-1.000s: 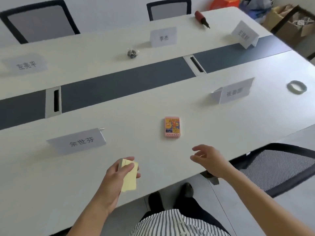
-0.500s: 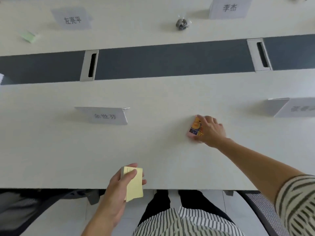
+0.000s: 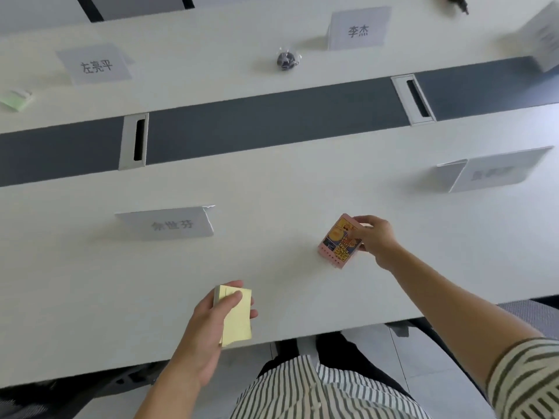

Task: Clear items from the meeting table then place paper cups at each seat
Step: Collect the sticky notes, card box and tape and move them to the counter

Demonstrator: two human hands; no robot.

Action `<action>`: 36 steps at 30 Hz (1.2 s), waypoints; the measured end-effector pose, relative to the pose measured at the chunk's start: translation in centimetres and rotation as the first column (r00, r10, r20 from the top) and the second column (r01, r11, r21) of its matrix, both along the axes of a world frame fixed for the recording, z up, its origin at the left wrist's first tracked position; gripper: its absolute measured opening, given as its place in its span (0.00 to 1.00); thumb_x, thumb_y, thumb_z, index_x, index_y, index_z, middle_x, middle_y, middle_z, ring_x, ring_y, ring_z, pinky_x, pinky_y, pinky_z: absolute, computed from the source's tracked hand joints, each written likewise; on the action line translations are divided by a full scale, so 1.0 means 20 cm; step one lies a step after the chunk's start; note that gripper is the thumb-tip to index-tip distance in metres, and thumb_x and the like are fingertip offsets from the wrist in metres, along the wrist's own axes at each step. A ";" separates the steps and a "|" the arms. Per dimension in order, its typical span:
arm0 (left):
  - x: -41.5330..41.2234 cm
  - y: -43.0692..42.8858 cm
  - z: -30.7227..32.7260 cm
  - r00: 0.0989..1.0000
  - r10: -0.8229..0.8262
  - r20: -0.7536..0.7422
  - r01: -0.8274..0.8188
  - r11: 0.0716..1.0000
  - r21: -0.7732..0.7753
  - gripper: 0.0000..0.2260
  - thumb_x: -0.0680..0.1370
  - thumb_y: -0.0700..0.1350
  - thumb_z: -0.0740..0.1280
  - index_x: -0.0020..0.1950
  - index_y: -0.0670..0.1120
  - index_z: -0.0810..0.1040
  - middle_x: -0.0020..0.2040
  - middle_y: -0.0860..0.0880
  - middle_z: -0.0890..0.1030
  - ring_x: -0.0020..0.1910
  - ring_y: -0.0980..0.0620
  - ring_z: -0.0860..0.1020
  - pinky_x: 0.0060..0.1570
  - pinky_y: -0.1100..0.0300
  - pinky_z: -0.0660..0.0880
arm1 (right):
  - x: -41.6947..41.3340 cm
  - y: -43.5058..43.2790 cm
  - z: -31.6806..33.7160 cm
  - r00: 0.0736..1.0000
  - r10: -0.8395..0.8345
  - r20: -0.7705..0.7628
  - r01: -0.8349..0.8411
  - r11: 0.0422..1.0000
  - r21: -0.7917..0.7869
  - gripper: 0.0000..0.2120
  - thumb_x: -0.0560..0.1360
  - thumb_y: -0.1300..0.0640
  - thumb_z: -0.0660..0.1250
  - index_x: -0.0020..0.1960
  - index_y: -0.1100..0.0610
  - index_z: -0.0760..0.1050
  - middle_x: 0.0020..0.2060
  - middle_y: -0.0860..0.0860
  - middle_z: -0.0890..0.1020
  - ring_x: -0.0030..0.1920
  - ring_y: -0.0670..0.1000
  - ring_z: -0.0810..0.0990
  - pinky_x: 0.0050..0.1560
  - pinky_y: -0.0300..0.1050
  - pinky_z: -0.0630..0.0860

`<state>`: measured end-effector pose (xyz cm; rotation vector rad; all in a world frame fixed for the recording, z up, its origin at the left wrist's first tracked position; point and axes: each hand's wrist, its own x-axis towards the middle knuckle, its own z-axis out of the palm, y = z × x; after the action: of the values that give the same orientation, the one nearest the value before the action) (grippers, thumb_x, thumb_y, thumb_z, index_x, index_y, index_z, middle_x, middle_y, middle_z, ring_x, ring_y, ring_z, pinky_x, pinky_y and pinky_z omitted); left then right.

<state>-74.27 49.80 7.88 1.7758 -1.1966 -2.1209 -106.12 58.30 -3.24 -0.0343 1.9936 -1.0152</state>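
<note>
Pink card box [image 3: 339,241] tilts in right hand [image 3: 375,241] well inside table edge [image 3: 393,317].

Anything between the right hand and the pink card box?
No. The right hand already grips the pink card box, tilted up on its near edge on the table. The left hand holds the yellow sticky notes, well clear.
</note>
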 end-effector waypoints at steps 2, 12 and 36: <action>0.01 -0.01 0.00 0.999 -0.051 -0.018 0.051 0.999 -0.007 0.09 0.78 0.42 0.64 0.57 0.47 0.79 0.53 0.37 0.83 0.50 0.40 0.83 0.58 0.42 0.72 | 0.02 0.10 0.09 0.994 -0.089 0.071 0.093 0.993 -0.065 0.14 0.74 0.68 0.66 0.59 0.60 0.77 0.44 0.57 0.83 0.42 0.53 0.83 0.39 0.47 0.79; -0.20 0.08 -0.01 0.922 -0.364 -0.133 0.360 0.932 -0.048 0.09 0.79 0.41 0.63 0.57 0.46 0.79 0.53 0.37 0.83 0.50 0.39 0.82 0.54 0.43 0.74 | 0.30 0.90 0.36 0.683 -0.418 0.599 0.647 0.727 -0.230 0.11 0.79 0.51 0.61 0.53 0.56 0.77 0.42 0.54 0.85 0.46 0.54 0.81 0.50 0.55 0.75; -0.87 2.04 0.07 0.340 -0.935 -0.097 0.934 0.348 -0.084 0.09 0.79 0.42 0.62 0.58 0.48 0.77 0.51 0.39 0.84 0.53 0.38 0.82 0.43 0.50 0.76 | 0.83 2.93 0.30 0.037 -0.655 0.755 0.999 -0.005 -0.052 0.11 0.76 0.51 0.67 0.44 0.59 0.79 0.35 0.57 0.84 0.29 0.55 0.84 0.26 0.43 0.80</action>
<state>-91.74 90.58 9.19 0.8385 -2.6436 -2.5857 -89.52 116.95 2.85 1.3078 0.7697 -2.1787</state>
